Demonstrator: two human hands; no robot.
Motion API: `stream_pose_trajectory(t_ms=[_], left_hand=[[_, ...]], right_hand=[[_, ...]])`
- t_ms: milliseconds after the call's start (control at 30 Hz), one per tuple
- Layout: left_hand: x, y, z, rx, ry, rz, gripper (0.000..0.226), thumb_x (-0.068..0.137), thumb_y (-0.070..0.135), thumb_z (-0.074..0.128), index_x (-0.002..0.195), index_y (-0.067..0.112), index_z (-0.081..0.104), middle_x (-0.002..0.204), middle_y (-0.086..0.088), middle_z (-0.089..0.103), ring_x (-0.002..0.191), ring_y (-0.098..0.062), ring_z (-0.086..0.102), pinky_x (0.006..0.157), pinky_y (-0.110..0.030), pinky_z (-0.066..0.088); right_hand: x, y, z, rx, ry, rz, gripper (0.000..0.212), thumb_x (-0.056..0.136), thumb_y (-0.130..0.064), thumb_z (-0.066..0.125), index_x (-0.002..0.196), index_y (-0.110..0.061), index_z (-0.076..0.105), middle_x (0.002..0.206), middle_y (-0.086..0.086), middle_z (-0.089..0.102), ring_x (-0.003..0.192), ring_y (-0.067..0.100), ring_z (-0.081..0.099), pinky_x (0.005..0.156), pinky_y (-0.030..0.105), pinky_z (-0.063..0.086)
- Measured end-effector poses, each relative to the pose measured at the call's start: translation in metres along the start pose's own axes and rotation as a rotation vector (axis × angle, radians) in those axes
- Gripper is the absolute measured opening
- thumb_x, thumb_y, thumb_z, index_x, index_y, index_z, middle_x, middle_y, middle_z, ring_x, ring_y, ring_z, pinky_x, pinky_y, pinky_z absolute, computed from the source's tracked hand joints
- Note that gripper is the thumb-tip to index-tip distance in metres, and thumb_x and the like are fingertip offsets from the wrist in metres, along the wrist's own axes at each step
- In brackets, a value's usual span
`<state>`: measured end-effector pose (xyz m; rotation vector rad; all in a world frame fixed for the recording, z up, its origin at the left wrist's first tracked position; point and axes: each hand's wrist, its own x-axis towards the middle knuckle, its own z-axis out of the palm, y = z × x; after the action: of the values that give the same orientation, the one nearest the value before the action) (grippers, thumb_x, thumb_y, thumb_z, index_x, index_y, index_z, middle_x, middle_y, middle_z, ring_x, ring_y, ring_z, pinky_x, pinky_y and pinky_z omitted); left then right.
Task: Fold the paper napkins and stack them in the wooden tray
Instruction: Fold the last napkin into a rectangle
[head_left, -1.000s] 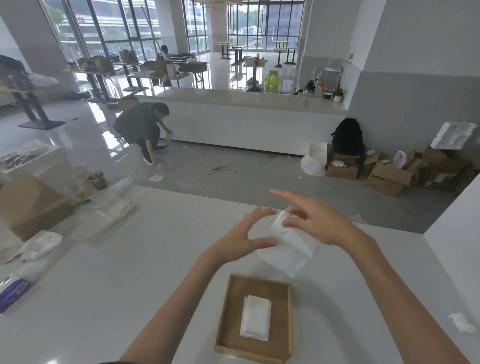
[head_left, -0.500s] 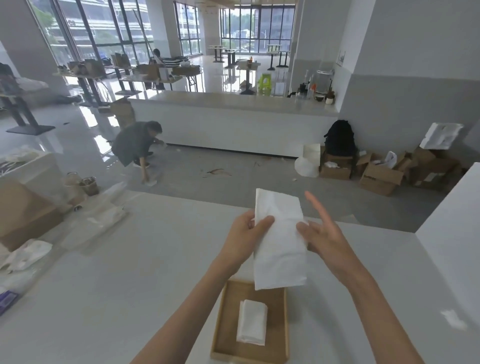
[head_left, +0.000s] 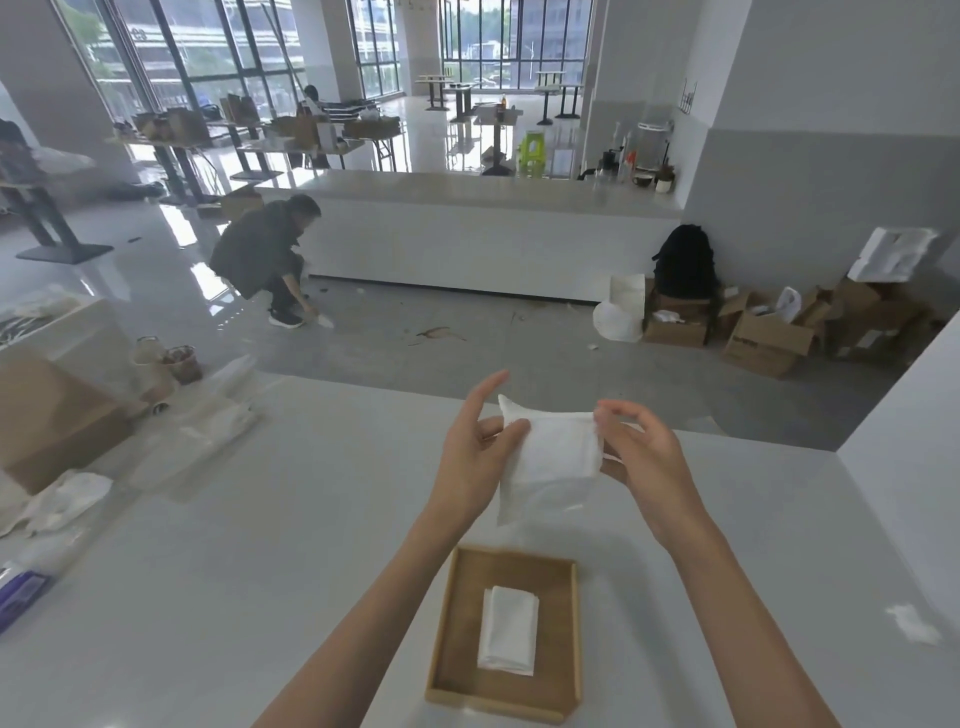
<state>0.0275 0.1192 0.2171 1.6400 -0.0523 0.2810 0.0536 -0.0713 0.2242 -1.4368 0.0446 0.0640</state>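
Both hands raised above white surface (head_left: 260, 545). Napkin (head_left: 550, 457) held in air between them, over far edge of tray (head_left: 448, 623), clear of it. Left hand (head_left: 475, 462): thumb pressed on napkin's left edge, other fingers spread loose. Right hand (head_left: 641, 462): fingers pinching top right corner (lower part of napkin blurred). Tray on surface, near edge; one folded stack (head_left: 509, 631) lying flat inside, roughly centred. Paper scrap (head_left: 914, 623) on surface far right.

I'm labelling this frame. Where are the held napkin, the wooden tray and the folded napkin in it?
held napkin (head_left: 550, 457), head view, middle of its front face
wooden tray (head_left: 453, 623), head view, left rim
folded napkin (head_left: 508, 631), head view, centre of its top
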Motion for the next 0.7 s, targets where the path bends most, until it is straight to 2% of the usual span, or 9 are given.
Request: stream_pose_trajectory(t_ms=[67, 133, 200, 300, 367, 500, 533, 633, 700], left_hand=[[-0.0009, 0.0008, 0.0010, 0.075, -0.009, 0.021, 0.047, 0.092, 0.020, 0.067, 0.131, 0.043, 0.057, 0.097, -0.022, 0.068, 0.089, -0.036, 0.063, 0.081, -0.043, 0.054], [-0.0027, 0.0010, 0.0024, 0.111, 0.013, 0.016, 0.043, 0.092, 0.014, 0.068, 0.130, 0.034, 0.063, 0.115, 0.007, 0.070, 0.107, -0.017, 0.063, 0.088, -0.022, 0.053], [-0.0033, 0.0016, 0.0024, 0.109, 0.040, 0.013, 0.043, 0.091, 0.011, 0.069, 0.129, 0.032, 0.065, 0.114, 0.018, 0.069, 0.106, -0.008, 0.061, 0.086, -0.019, 0.052], [-0.0020, 0.0013, 0.0004, 0.088, 0.061, 0.023, 0.048, 0.089, 0.011, 0.071, 0.128, 0.038, 0.065, 0.105, 0.009, 0.072, 0.084, -0.014, 0.061, 0.081, -0.035, 0.055], [-0.0008, 0.0007, -0.0006, 0.079, 0.047, 0.027, 0.051, 0.087, 0.012, 0.072, 0.126, 0.044, 0.064, 0.095, 0.004, 0.068, 0.070, -0.019, 0.050, 0.073, -0.039, 0.054], [-0.0003, 0.0040, -0.0027, 0.062, 0.022, 0.028, 0.045, 0.089, 0.017, 0.072, 0.125, 0.043, 0.065, 0.093, 0.022, 0.070, 0.072, -0.033, 0.058, 0.076, -0.052, 0.057], [0.0001, 0.0049, -0.0030, 0.063, 0.028, 0.023, 0.040, 0.090, 0.015, 0.071, 0.122, 0.039, 0.067, 0.094, 0.025, 0.070, 0.075, -0.028, 0.062, 0.078, -0.050, 0.057], [0.0016, 0.0069, -0.0040, 0.074, 0.066, 0.018, 0.028, 0.092, 0.011, 0.069, 0.113, 0.030, 0.071, 0.094, 0.027, 0.072, 0.078, 0.001, 0.065, 0.078, -0.028, 0.058], [0.0029, 0.0055, -0.0056, 0.097, 0.095, 0.020, 0.025, 0.092, 0.012, 0.069, 0.108, 0.031, 0.071, 0.093, 0.018, 0.071, 0.076, -0.001, 0.063, 0.077, -0.024, 0.055]], right_hand=[[0.0018, 0.0011, 0.0023, 0.021, -0.005, 0.028, 0.023, 0.092, -0.028, 0.070, 0.112, -0.017, 0.066, 0.101, 0.008, 0.077, 0.087, 0.016, 0.073, 0.086, 0.037, 0.059], [0.0012, 0.0019, 0.0040, 0.028, 0.004, -0.008, 0.026, 0.091, -0.022, 0.071, 0.116, -0.016, 0.064, 0.099, 0.007, 0.077, 0.086, 0.014, 0.072, 0.080, 0.032, 0.058], [-0.0003, 0.0012, 0.0050, 0.010, 0.009, -0.080, 0.030, 0.091, -0.015, 0.071, 0.120, -0.018, 0.062, 0.085, 0.001, 0.075, 0.080, 0.013, 0.071, 0.074, 0.027, 0.057], [-0.0015, 0.0003, 0.0053, -0.028, -0.005, -0.169, 0.034, 0.091, -0.012, 0.071, 0.121, -0.022, 0.062, 0.080, 0.000, 0.072, 0.077, 0.012, 0.070, 0.073, 0.025, 0.056], [-0.0023, -0.0005, 0.0052, -0.035, -0.009, -0.206, 0.035, 0.091, -0.011, 0.071, 0.123, -0.023, 0.062, 0.083, 0.001, 0.073, 0.078, 0.012, 0.070, 0.074, 0.025, 0.057], [-0.0032, -0.0015, 0.0056, -0.057, -0.015, -0.247, 0.032, 0.093, -0.009, 0.068, 0.123, -0.021, 0.063, 0.088, 0.000, 0.076, 0.076, 0.005, 0.070, 0.070, 0.019, 0.054], [-0.0025, -0.0008, 0.0052, -0.080, -0.015, -0.260, 0.029, 0.093, -0.010, 0.067, 0.120, -0.021, 0.065, 0.091, 0.001, 0.075, 0.078, 0.006, 0.069, 0.071, 0.019, 0.054], [0.0002, 0.0011, 0.0034, -0.177, -0.017, -0.285, 0.021, 0.092, -0.010, 0.068, 0.111, -0.018, 0.070, 0.101, -0.008, 0.073, 0.091, 0.005, 0.068, 0.078, 0.021, 0.053], [0.0018, 0.0032, 0.0029, -0.239, -0.032, -0.281, 0.017, 0.091, -0.012, 0.071, 0.105, -0.021, 0.072, 0.103, -0.007, 0.073, 0.093, 0.007, 0.069, 0.081, 0.023, 0.056]])
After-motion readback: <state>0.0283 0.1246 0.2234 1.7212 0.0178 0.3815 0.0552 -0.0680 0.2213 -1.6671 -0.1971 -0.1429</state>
